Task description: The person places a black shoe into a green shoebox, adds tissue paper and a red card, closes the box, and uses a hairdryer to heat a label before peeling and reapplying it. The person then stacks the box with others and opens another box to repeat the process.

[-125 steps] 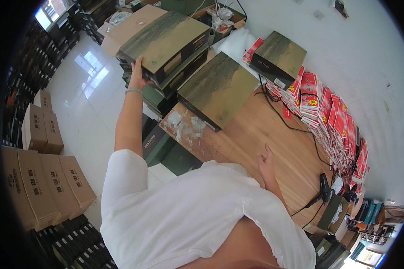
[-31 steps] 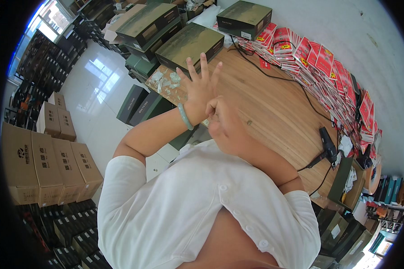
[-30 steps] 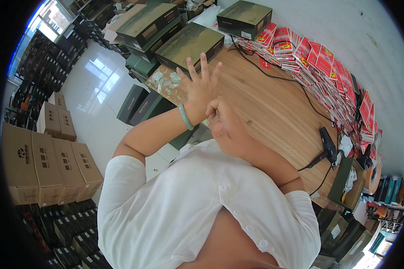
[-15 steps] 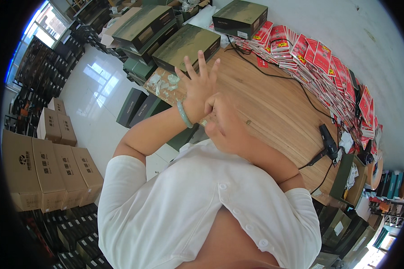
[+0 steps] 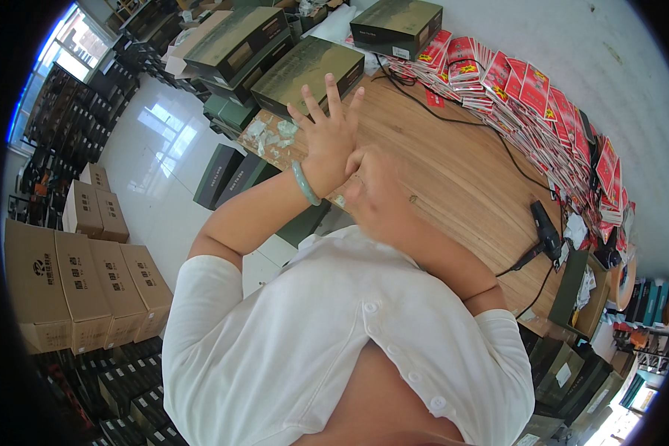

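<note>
My left hand [image 5: 330, 141] is raised over the near left part of the wooden table [image 5: 438, 163], open, its fingers spread upward. A pale green bangle [image 5: 305, 183] circles the left wrist. Against the heel of that hand, my right hand [image 5: 377, 189] is closed with its fingers curled in and slightly blurred. Nothing shows in its fingers, though their tips are hidden. Beyond my left fingertips lies a dark green lidded box [image 5: 308, 74].
Red printed packets [image 5: 520, 89] are heaped along the wall. A black hair dryer [image 5: 545, 232] and its cord lie at right, near an open box [image 5: 589, 293]. More boxes [image 5: 238, 44] are stacked at back left; brown cartons [image 5: 89, 290] stand on the floor.
My right hand has shifted slightly at the left wrist, its fingers still curled. My left hand stays spread, with its fingertips a little higher in view.
</note>
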A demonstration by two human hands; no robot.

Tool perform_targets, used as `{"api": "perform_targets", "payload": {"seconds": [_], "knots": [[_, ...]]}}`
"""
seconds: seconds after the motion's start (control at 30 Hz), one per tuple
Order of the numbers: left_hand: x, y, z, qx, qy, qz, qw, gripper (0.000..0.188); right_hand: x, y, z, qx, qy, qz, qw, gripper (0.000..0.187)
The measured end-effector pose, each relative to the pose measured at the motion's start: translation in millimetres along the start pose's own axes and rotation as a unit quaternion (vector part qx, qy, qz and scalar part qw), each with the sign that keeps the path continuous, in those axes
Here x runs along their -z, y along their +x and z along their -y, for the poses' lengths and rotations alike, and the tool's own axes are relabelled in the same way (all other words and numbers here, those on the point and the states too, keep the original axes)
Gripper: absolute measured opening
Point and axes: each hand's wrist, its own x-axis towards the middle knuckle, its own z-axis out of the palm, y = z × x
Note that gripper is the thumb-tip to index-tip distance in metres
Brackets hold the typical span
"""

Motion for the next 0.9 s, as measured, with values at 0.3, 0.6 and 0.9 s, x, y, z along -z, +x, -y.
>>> {"api": "perform_targets", "payload": {"seconds": [0.3, 0.6, 0.9], "knots": [[15, 6, 4, 0.034, -0.016, 0.068, 0.997, 0.097, 29, 4, 20, -0.152, 0.427, -0.103, 0.885, 0.023], [100, -13, 8, -0.032, -0.508, 0.003, 0.861, 0.068, 68, 12, 52, -0.21, 0.624, -0.116, 0.744, 0.034], [95, -20, 2, -0.053, -0.521, -0.031, 0.851, 0.065, 78, 12, 56, -0.186, 0.655, -0.143, 0.719, 0.038]]}}
